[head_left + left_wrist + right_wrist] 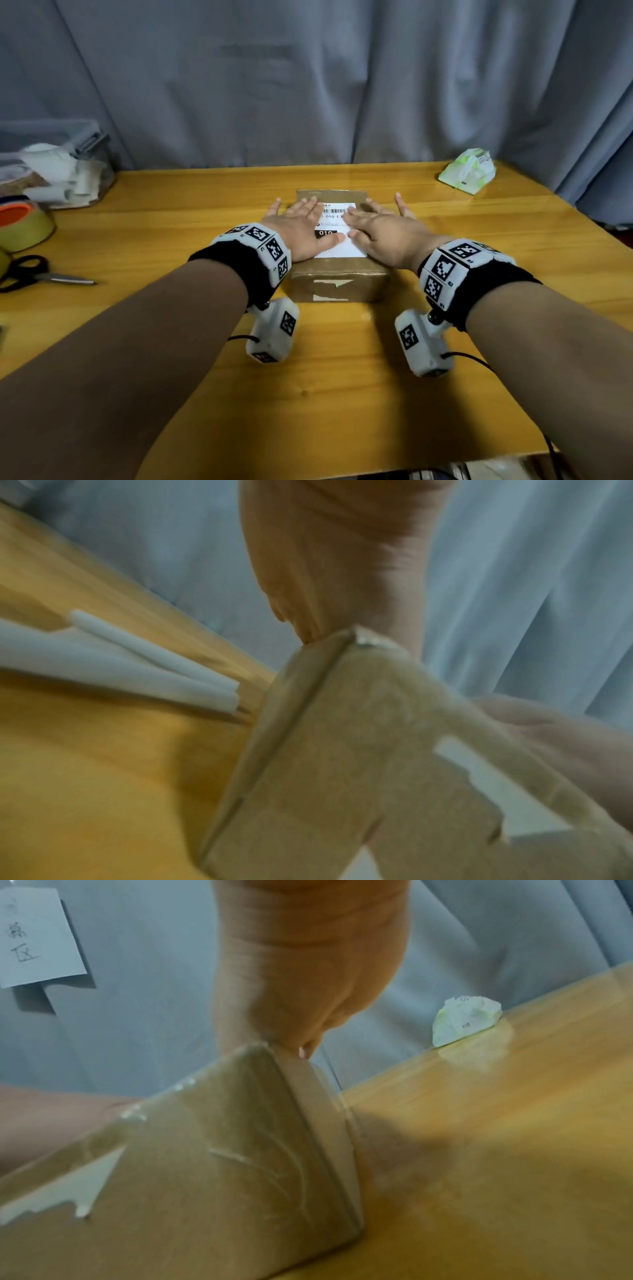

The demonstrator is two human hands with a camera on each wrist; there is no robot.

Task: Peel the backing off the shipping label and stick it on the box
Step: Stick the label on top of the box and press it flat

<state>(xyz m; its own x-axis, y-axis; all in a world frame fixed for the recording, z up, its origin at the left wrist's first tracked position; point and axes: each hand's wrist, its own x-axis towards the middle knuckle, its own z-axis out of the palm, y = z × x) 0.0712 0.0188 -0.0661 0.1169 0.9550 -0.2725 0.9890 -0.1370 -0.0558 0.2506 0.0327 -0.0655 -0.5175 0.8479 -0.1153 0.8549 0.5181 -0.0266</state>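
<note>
A small brown cardboard box (339,282) stands in the middle of the yellow wooden table. A white shipping label (337,245) with a barcode and a black "010" patch lies flat on its top. My left hand (299,224) lies flat on the left part of the label and box top, fingers straight. Flat on the right part lies my right hand (376,224), fingers spread. The left wrist view shows the box's corner (342,764) under my palm (329,561). The right wrist view shows the box's other corner (240,1150) under my right palm (308,961).
A clear bin (51,164) of white scraps, a tape roll (24,226) and scissors (37,274) sit at the table's left. A green-white tissue pack (467,171) lies at the back right. White rolled paper (143,658) lies left of the box. A grey curtain hangs behind.
</note>
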